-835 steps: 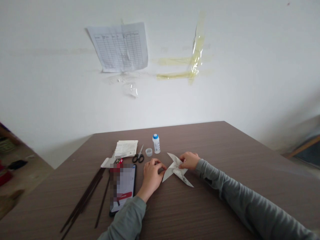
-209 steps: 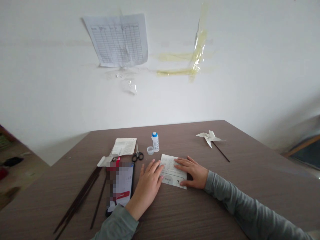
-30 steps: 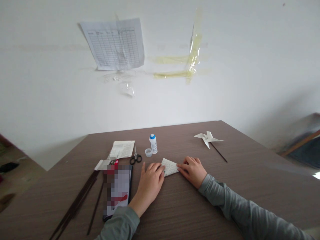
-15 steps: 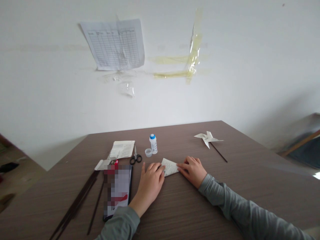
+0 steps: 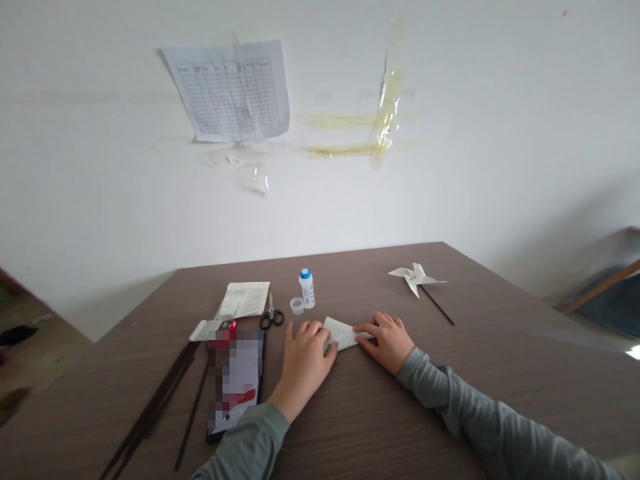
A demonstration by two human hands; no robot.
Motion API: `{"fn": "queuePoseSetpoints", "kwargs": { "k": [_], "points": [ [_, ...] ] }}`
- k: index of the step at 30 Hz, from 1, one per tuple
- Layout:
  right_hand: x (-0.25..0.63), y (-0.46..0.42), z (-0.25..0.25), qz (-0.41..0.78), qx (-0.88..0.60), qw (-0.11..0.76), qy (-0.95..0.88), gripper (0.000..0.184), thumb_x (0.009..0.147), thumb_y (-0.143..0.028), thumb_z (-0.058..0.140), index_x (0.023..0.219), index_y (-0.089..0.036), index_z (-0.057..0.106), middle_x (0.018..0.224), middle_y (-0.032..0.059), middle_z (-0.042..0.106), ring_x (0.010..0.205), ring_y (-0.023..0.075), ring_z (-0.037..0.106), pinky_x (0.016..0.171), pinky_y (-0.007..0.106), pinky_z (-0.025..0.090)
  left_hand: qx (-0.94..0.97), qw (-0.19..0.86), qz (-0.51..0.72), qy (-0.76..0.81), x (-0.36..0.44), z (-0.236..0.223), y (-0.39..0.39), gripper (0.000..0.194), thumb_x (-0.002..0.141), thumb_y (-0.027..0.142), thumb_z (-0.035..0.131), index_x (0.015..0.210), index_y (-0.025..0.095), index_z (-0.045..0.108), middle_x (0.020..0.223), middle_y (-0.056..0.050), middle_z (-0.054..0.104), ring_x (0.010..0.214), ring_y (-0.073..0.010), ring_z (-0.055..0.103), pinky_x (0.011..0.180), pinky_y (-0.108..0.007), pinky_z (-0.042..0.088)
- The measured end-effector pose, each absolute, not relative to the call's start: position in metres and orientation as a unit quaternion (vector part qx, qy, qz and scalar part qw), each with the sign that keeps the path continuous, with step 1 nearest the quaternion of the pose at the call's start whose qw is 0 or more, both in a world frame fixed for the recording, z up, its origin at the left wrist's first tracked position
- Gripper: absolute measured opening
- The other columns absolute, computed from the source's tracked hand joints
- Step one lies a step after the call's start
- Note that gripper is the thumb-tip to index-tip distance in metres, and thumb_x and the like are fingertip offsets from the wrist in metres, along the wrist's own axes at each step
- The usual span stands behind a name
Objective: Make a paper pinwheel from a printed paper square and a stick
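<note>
A small printed sheet of paper folded into a triangle (image 5: 340, 333) lies flat on the table between my hands. My left hand (image 5: 306, 357) rests over its left corner, with the fingers bent and the thumb pressing near the lower edge. On the opposite side, my right hand (image 5: 387, 343) is closed at the right corner, thumb and forefinger pressed to the paper. Both hands cover parts of the triangle. A glue bottle (image 5: 307, 290) with a blue top stands beyond it, beside a clear cap (image 5: 297, 306). Black-handled scissors (image 5: 272, 317) lie past my left hand.
A paper pinwheel (image 5: 417, 277) on a dark stick lies at the far right. Left of my left arm are a phone (image 5: 237, 380), several dark sticks (image 5: 155, 403) and a small red item (image 5: 231, 326). Behind them is a paper stack (image 5: 245, 299). The white wall (image 5: 330, 207) borders the table.
My left hand has shifted slightly right, its thumb moving along the lower edge of the folded paper. My right hand stays almost still at the right corner.
</note>
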State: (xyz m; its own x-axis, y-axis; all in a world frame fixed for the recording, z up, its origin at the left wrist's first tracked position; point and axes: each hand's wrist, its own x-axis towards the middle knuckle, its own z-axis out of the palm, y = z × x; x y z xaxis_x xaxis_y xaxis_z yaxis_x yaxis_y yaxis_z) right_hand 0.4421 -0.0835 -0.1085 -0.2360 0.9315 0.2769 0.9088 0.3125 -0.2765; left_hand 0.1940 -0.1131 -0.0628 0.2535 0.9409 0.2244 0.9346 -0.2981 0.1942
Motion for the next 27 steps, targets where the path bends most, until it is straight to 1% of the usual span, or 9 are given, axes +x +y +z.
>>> {"fn": "queuePoseSetpoints", "kwargs": {
  "k": [5,8,10,12,15,18,21,24,27],
  "points": [
    [0.438,-0.083,-0.113,0.019,-0.598,0.206,-0.774,0.027,0.115,-0.030,0.088,0.138,-0.034,0.102,0.123,0.0126,0.087,0.127,0.0389,0.082,0.110,0.049,0.061,0.793,-0.012,0.168,0.586,0.195,-0.066,-0.112,0.013,0.116,0.026,0.084,0.116,0.031,0.096,0.134,-0.010,0.096,0.138,-0.0412,0.086,0.145,-0.081,0.056],
    [0.438,-0.083,-0.109,0.040,-0.607,0.197,-0.769,0.024,0.116,-0.030,0.088,0.136,-0.030,0.100,0.125,0.0129,0.088,0.130,0.0396,0.083,0.113,0.051,0.061,0.794,-0.022,0.170,0.584,0.195,-0.069,-0.112,0.013,0.115,0.026,0.086,0.119,0.033,0.096,0.132,-0.010,0.096,0.138,-0.0412,0.087,0.145,-0.078,0.058],
    [0.439,-0.083,-0.104,0.057,-0.612,0.193,-0.765,0.023,0.116,-0.030,0.087,0.136,-0.029,0.098,0.124,0.0120,0.088,0.131,0.0390,0.082,0.114,0.051,0.060,0.791,-0.019,0.167,0.589,0.197,-0.069,-0.113,0.017,0.115,0.026,0.086,0.125,0.033,0.098,0.134,-0.011,0.096,0.141,-0.0431,0.087,0.145,-0.080,0.058],
    [0.441,-0.083,-0.100,0.074,-0.615,0.191,-0.762,0.019,0.115,-0.032,0.088,0.132,-0.030,0.096,0.123,0.0103,0.088,0.129,0.0375,0.081,0.113,0.050,0.058,0.786,-0.013,0.167,0.595,0.198,-0.069,-0.113,0.026,0.115,0.024,0.085,0.135,0.035,0.099,0.136,-0.012,0.095,0.143,-0.0448,0.086,0.146,-0.082,0.056],
    [0.444,-0.082,-0.098,0.089,-0.622,0.192,-0.754,0.017,0.114,-0.037,0.090,0.129,-0.030,0.094,0.120,0.0087,0.087,0.126,0.0359,0.079,0.112,0.048,0.056,0.786,-0.013,0.166,0.595,0.199,-0.070,-0.114,0.037,0.115,0.022,0.083,0.144,0.038,0.099,0.136,-0.012,0.096,0.142,-0.0442,0.087,0.148,-0.083,0.055],
    [0.447,-0.079,-0.104,0.088,-0.629,0.197,-0.747,0.018,0.114,-0.040,0.090,0.130,-0.031,0.094,0.121,0.0092,0.086,0.127,0.0370,0.077,0.110,0.047,0.055,0.793,-0.023,0.167,0.585,0.196,-0.075,-0.113,0.039,0.116,0.021,0.080,0.143,0.039,0.101,0.134,-0.011,0.096,0.139,-0.0416,0.087,0.148,-0.080,0.055],
    [0.447,-0.076,-0.116,0.068,-0.646,0.201,-0.733,0.022,0.111,-0.040,0.094,0.132,-0.032,0.095,0.129,0.0112,0.085,0.132,0.0395,0.075,0.112,0.049,0.055,0.797,-0.031,0.176,0.577,0.195,-0.078,-0.112,0.039,0.115,0.021,0.080,0.142,0.039,0.101,0.133,-0.010,0.096,0.137,-0.0399,0.087,0.147,-0.077,0.057],
    [0.446,-0.073,-0.127,0.042,-0.660,0.202,-0.722,0.027,0.109,-0.039,0.096,0.135,-0.032,0.095,0.133,0.0125,0.083,0.136,0.0410,0.075,0.114,0.051,0.057,0.791,-0.030,0.175,0.585,0.196,-0.078,-0.113,0.038,0.115,0.020,0.078,0.141,0.037,0.101,0.133,-0.011,0.095,0.138,-0.0417,0.087,0.146,-0.080,0.057],
    [0.445,-0.072,-0.132,0.035,-0.664,0.203,-0.719,0.028,0.109,-0.040,0.096,0.136,-0.033,0.095,0.135,0.0124,0.082,0.136,0.0410,0.074,0.113,0.051,0.057,0.788,-0.024,0.170,0.591,0.200,-0.075,-0.114,0.034,0.116,0.022,0.078,0.137,0.035,0.101,0.134,-0.013,0.094,0.140,-0.0434,0.086,0.145,-0.083,0.057]
  ]
}}
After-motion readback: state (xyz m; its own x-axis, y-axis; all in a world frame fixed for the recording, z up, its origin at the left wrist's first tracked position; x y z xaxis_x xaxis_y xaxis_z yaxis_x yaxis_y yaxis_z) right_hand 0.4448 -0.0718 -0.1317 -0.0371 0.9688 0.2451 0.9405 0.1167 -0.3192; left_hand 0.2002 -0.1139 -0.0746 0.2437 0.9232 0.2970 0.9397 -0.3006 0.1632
